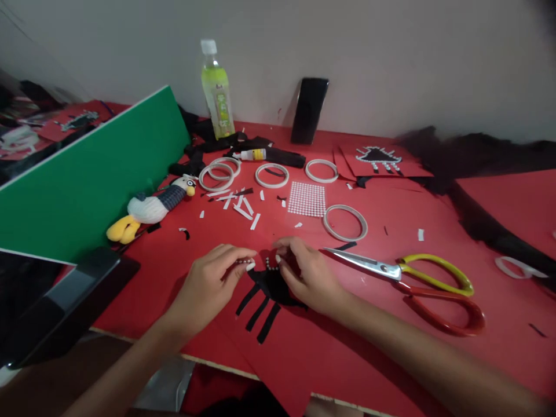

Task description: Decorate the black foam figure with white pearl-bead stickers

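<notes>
Black cutout point(274, 288): on a red sheet point(295, 350), between the hands
Beads point(272, 267): short row done along its top edge; three lower strips point(258, 313) bare
Left hand point(212, 278): grip pinching a bead string point(244, 261)
Right hand point(310, 275): at the row, cannot tell whether grasping

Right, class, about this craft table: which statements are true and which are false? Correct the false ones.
1. The left hand has small beads between thumb and forefinger. True.
2. The right hand grips the scissors. False: it is at the black cutout; the scissors lie on the table.
3. The scissors have one yellow and one red handle. True.
4. The drink bottle lies on its side. False: it stands upright.
5. The toy bird lies beside the green board. True.
</notes>
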`<state>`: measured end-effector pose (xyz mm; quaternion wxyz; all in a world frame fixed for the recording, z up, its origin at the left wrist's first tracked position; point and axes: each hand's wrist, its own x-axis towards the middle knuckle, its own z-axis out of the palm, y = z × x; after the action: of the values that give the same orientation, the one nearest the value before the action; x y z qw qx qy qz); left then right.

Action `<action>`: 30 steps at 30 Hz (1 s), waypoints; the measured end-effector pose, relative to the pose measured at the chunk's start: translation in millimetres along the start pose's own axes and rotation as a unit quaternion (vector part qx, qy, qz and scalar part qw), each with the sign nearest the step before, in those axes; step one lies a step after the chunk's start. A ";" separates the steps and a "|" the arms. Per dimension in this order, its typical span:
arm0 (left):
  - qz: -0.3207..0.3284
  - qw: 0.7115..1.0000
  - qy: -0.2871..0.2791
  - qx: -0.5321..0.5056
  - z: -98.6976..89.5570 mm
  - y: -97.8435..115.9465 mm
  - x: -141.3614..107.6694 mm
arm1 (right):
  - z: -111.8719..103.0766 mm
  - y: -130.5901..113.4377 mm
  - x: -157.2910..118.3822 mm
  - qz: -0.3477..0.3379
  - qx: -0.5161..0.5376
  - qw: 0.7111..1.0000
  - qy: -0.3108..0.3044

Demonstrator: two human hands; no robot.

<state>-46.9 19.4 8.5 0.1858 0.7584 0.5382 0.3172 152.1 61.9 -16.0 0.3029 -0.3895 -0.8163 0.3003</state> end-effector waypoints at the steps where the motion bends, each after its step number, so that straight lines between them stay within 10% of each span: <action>1: -0.011 1.000 -0.004 -0.020 -1.0 0.9 1.3 | -0.4 -0.1 -0.2 -0.005 -0.001 1.000 0.003; 6: -0.025 0.999 0.000 -0.044 -1.6 2.5 4.9 | -3.8 -3.8 -1.2 -0.090 -0.011 0.995 0.046; 13: 0.212 0.977 0.008 0.021 4.3 7.8 13.2 | -4.6 -5.7 -4.5 -0.154 -0.045 0.987 0.032; 30: 0.106 0.990 -0.094 -0.012 -0.1 -0.6 5.4 | -8.2 -4.1 -4.6 -0.104 -0.019 0.994 0.043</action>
<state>-46.2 24.6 9.8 0.2100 0.8353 0.4312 0.2686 158.6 58.1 -9.0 0.3595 -0.3207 -0.8442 0.2349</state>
